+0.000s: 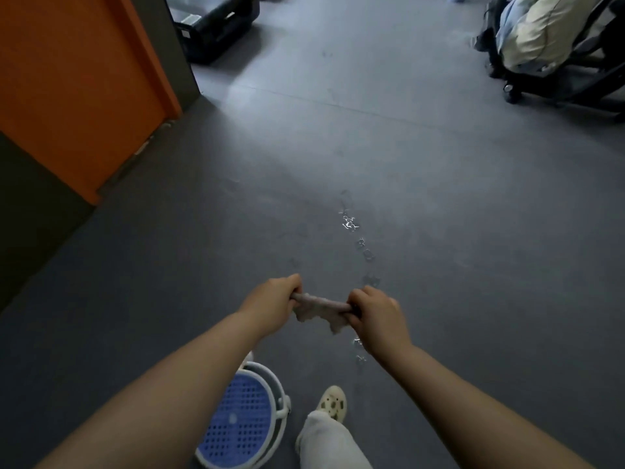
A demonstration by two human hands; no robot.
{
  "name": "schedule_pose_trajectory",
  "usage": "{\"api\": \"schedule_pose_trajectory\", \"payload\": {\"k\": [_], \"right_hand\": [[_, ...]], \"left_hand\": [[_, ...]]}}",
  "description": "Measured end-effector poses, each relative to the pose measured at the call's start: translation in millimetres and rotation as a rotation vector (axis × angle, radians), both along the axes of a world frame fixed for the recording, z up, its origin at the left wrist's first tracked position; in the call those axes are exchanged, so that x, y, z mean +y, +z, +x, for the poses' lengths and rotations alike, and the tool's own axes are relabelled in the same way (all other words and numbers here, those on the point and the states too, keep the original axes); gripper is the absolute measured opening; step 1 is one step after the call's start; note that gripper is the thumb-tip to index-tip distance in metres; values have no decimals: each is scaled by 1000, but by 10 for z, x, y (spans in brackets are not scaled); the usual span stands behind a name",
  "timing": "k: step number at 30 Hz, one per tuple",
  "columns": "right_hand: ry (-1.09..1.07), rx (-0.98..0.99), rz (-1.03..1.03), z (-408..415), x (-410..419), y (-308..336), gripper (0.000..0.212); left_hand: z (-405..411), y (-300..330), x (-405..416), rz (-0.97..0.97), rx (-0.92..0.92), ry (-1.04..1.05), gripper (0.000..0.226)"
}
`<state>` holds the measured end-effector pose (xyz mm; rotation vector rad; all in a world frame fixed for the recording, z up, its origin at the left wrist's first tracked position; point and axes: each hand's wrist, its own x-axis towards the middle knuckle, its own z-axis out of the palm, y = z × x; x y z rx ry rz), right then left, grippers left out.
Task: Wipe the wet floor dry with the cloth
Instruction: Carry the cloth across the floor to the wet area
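The cloth (318,308) is up in the air, twisted into a rope between the two fists, not yet on the floor (439,198). The left hand (270,299) has its fingers curled tight round one end, and the right hand (375,314) grips the other end the same way.

To do this well, I'd say shake the cloth out flat first; a twisted rope soaks up little. Then crouch and press it on the drops (350,223) at twelve o'clock from the hands, working back along the trail.

Counting: one cloth, two hands, one shoe (333,402) showing at six o'clock. One blue-and-white bucket (243,421) sits at seven o'clock. The wet patches run in one trail, roughly six clusters, though the faint ones are hard to tell.
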<state>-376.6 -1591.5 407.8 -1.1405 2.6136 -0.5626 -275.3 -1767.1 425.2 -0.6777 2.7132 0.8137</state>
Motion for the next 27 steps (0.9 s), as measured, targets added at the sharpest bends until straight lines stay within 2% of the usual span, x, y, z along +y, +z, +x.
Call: {"api": "schedule_pose_trajectory", "payload": {"k": [9,14,20,27], "right_hand": [[16,-30,15,-1016,-593,-399,12],[-72,-90,42,-1291,-963,-832,11],[-245,-100,76,-1490,-1540,-1842,12],[-392,-116,117,-1626,-1957,-3321,11]], "left_hand": [[-1031,-420,-579,69,10,63,14],[-1348,-876,-944,85,18,27,14],[-1798,-2002,-1606,127,64,-41,26],[-2098,-3569,-2040,140,91,-115,14]]}}
